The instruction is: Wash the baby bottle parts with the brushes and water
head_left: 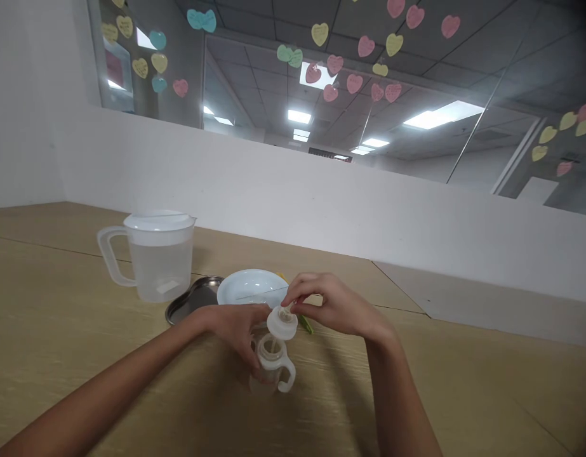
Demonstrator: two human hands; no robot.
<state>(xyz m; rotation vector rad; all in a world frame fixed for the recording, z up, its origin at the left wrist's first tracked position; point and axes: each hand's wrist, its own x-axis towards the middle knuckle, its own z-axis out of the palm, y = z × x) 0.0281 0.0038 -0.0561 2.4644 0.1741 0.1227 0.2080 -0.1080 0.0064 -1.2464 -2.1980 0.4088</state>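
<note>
A clear baby bottle [270, 363] with a white side handle stands on the table, its mouth uncovered. My left hand [238, 330] is wrapped round the bottle's left side. Just above the mouth, my right hand [316, 301] pinches a white bottle cap [282, 325] by its clear teat top. The cap is tilted and apart from the rim. A thin straw or tube appears to run from the cap into the bottle. Behind my hands sits a white bowl [247, 282], partly covered by them.
A lidded plastic pitcher [162, 266] of clear liquid stands at the left. A dark metal tray [197, 297] lies between it and the bowl. A green item [306, 325] shows under my right hand. A white wall [273, 184] with windows rises behind the table [131, 393].
</note>
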